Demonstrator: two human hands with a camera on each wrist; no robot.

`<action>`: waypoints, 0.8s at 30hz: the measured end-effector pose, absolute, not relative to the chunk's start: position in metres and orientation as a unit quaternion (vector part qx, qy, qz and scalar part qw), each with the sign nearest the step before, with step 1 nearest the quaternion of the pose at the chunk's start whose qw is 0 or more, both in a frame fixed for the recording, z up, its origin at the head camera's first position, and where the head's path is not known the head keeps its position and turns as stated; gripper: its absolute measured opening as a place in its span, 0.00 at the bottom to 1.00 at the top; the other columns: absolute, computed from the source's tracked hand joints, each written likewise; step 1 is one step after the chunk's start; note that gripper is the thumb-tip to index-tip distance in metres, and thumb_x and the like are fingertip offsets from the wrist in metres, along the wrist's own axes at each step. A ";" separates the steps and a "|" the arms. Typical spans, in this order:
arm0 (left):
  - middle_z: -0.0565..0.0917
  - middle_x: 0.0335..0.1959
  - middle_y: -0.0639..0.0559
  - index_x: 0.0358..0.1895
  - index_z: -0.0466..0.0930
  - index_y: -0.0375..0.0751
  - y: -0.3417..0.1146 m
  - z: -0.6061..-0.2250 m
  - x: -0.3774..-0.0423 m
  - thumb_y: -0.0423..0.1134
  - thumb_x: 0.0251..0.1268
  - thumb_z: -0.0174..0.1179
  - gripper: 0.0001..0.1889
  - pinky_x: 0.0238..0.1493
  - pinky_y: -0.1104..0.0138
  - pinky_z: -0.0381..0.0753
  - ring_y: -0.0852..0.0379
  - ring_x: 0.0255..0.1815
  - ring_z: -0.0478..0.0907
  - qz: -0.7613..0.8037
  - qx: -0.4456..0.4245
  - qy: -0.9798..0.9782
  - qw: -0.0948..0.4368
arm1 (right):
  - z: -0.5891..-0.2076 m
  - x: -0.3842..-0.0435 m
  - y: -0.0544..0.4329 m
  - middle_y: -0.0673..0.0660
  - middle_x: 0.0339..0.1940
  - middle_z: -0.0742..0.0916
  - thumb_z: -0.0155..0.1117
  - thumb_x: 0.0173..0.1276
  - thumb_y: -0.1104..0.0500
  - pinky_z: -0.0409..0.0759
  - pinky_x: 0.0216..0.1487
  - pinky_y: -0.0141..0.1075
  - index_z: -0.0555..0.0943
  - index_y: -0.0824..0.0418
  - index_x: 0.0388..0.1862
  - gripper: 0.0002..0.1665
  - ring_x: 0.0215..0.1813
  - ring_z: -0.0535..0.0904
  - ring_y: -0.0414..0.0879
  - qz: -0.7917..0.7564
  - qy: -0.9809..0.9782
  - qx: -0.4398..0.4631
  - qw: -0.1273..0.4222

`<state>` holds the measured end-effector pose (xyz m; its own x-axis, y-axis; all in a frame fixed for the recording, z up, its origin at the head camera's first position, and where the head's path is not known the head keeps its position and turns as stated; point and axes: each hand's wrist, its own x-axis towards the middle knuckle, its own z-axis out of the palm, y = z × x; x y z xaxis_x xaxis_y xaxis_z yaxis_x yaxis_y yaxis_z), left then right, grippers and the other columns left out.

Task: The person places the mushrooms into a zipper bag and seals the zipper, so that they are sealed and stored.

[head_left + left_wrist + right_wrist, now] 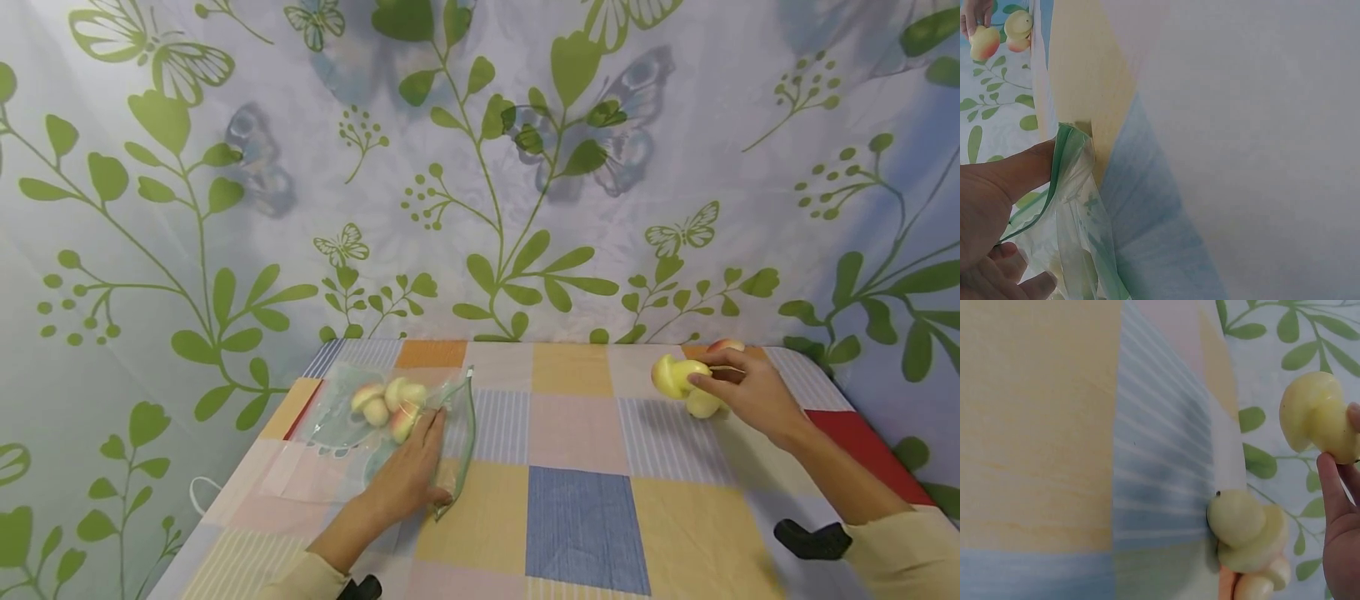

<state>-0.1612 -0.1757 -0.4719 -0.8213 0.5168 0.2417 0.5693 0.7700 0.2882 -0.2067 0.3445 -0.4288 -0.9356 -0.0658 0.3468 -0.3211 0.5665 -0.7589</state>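
My left hand (408,471) lies over a clear zip bag (322,425), its thumb at the green zip edge (1058,162) and its fingers spread away from the thumb. Inside the bag sit several pale yellow mushroom-shaped pieces (371,404) with reddish tinges. At the right, my right hand (753,400) pinches another yellow mushroom-shaped piece (1313,415) between thumb and fingers, raised above the table. Beneath and behind it, more such pieces (1235,519) rest near the table's back edge, partly hidden by the hand in the head view.
A patchwork cloth (577,525) covers the table. Behind its back edge hangs a curtain (480,192) printed with leaves and butterflies. A white cable loop (198,496) shows beside the table's left edge.
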 end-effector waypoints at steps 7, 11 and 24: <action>0.56 0.77 0.24 0.80 0.45 0.22 -0.174 -0.470 -0.160 0.38 0.41 0.86 0.67 0.66 0.49 0.73 0.33 0.74 0.62 -0.182 -0.287 -0.938 0.069 | -0.426 -0.206 0.326 0.69 0.56 0.83 0.73 0.72 0.56 0.85 0.37 0.31 0.81 0.72 0.59 0.25 0.46 0.79 0.24 0.450 -0.874 0.129 0.129; 0.56 0.77 0.24 0.80 0.45 0.21 -0.174 -0.470 -0.159 0.38 0.41 0.86 0.67 0.66 0.49 0.74 0.32 0.75 0.62 -0.178 -0.286 -0.939 0.068 | -0.425 -0.205 0.315 0.66 0.55 0.84 0.72 0.72 0.52 0.86 0.38 0.36 0.81 0.69 0.60 0.26 0.47 0.81 0.27 0.454 -0.876 0.127 0.105; 0.57 0.76 0.25 0.79 0.47 0.21 -0.174 -0.470 -0.159 0.38 0.39 0.87 0.67 0.65 0.49 0.74 0.33 0.74 0.63 -0.177 -0.281 -0.941 0.073 | -0.428 -0.210 0.286 0.61 0.56 0.85 0.74 0.71 0.55 0.84 0.46 0.33 0.83 0.65 0.56 0.21 0.55 0.85 0.56 0.464 -0.865 0.174 0.083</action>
<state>-0.1585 -0.1737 -0.4697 -0.8321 0.5022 0.2355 0.5534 0.7802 0.2915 -0.2101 0.2859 -0.4278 -0.9259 -0.2235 0.3045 -0.3773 0.5095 -0.7734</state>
